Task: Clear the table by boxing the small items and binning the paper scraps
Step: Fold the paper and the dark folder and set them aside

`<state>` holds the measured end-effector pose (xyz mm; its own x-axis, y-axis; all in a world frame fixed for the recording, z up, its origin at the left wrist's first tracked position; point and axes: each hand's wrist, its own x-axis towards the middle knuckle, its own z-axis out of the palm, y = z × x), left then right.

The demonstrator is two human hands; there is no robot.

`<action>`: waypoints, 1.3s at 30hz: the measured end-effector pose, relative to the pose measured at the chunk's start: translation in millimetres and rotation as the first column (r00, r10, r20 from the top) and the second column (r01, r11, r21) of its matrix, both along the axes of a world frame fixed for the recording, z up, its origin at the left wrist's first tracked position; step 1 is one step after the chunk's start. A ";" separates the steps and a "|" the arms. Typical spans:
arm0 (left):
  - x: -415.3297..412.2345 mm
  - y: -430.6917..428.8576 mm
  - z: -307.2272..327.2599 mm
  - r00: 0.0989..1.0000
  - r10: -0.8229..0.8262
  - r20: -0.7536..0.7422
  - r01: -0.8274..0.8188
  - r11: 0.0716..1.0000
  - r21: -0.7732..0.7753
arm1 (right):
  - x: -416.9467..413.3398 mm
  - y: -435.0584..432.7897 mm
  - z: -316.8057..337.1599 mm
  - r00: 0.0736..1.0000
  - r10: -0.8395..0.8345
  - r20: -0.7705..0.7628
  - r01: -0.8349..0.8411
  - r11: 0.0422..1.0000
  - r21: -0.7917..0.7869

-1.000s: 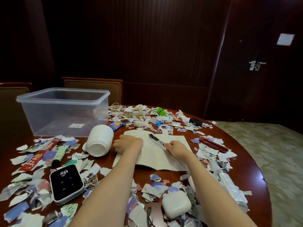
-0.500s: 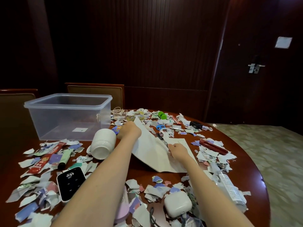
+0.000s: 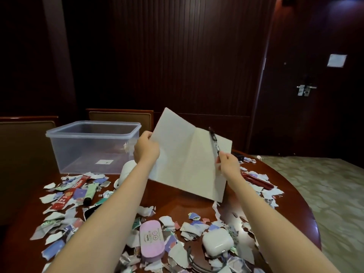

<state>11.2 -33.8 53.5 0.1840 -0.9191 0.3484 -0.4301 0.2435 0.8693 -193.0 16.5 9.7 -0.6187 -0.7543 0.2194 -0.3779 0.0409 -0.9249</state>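
I log one large creased white paper sheet (image 3: 187,160), held tilted above the round dark wooden table (image 3: 177,201). The left hand (image 3: 146,149) grips its left edge with curled fingers; the right hand (image 3: 228,164) pinches its right side, beside a slim black pen (image 3: 213,141).

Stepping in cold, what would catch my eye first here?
A large sheet of paper, held up mid-frame by the left hand and right hand. Torn paper scraps litter the round wooden table below, and a clear plastic box stands at its far left.
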 end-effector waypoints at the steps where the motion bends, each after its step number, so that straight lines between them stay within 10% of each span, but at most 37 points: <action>1: 1.4 2.9 0.4 0.999 0.033 -0.020 -0.033 0.999 -0.025 | 1.4 2.1 6.0 1.000 0.000 0.009 0.000 1.000 -0.029; 12: 7.7 13.1 -16.3 0.958 0.135 -0.252 -0.144 0.989 -0.019 | 15.6 11.5 9.3 0.975 -0.197 -0.106 0.194 0.980 -0.040; 18: 17.5 7.4 -6.0 0.928 0.122 -0.352 -0.125 0.992 0.015 | 14.9 20.8 14.4 0.990 0.099 0.103 -0.095 0.995 -0.039; 31: 17.2 1.3 3.5 0.828 -0.091 -0.554 0.205 0.968 0.147 | 37.0 19.3 27.6 1.000 0.017 0.017 -0.015 0.994 -0.110; 33: 21.4 1.7 -1.7 0.738 -0.119 -0.664 0.285 0.947 0.147 | 39.9 20.2 35.4 0.998 0.028 0.053 -0.020 0.990 -0.143; 37: 25.2 7.3 -12.1 0.267 -0.113 -0.957 0.540 0.840 0.051 | 45.1 19.8 53.7 0.992 0.086 0.089 -0.065 0.976 -0.209; 39: 17.1 6.5 -18.2 0.202 -0.075 -0.976 0.594 0.802 0.061 | 45.9 17.3 60.3 0.981 0.139 0.133 -0.104 0.965 -0.241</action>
<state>28.3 -27.3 35.3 -0.2377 -0.9574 -0.1640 0.7344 -0.2877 0.6147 -147.1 33.8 70.0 -0.5640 -0.7654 0.3100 -0.2249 -0.2189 -0.9495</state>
